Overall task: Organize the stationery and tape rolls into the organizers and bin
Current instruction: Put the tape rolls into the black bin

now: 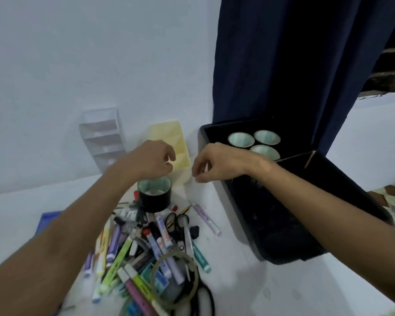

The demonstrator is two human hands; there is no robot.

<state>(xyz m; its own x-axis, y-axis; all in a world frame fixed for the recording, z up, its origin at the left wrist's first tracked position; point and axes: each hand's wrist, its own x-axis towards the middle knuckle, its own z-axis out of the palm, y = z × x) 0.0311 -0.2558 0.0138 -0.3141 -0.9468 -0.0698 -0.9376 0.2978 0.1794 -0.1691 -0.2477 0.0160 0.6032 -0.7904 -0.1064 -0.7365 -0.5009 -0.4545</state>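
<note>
Two bare forearms reached in from 6 o'clock over a white desk [249, 281] set against a white wall [78, 53], with a dark blue curtain [283, 65] hanging at 1 o'clock. Largest on the desk was a black bin [306, 236] at 3 o'clock, holding three tape rolls [254, 141] in its far corner. At 6 o'clock lay a loose heap of markers and pens [146, 252], with scissors [183, 226] among them and a thin ring [176, 279] on top. A black tape roll [154, 197] stood at the heap's 12 o'clock edge. Beyond it a pale yellow organizer [169, 137] and a clear tiered organizer [103, 137] leaned at the wall, around 11 to 12 o'clock. The left hand [151, 160] hovered just above the black roll, fingers curled, its grip loose on nothing visible. The right hand [217, 163] hung by the bin's near rim, thumb and forefinger nearly meeting; whether they pinched anything I could not tell.
</note>
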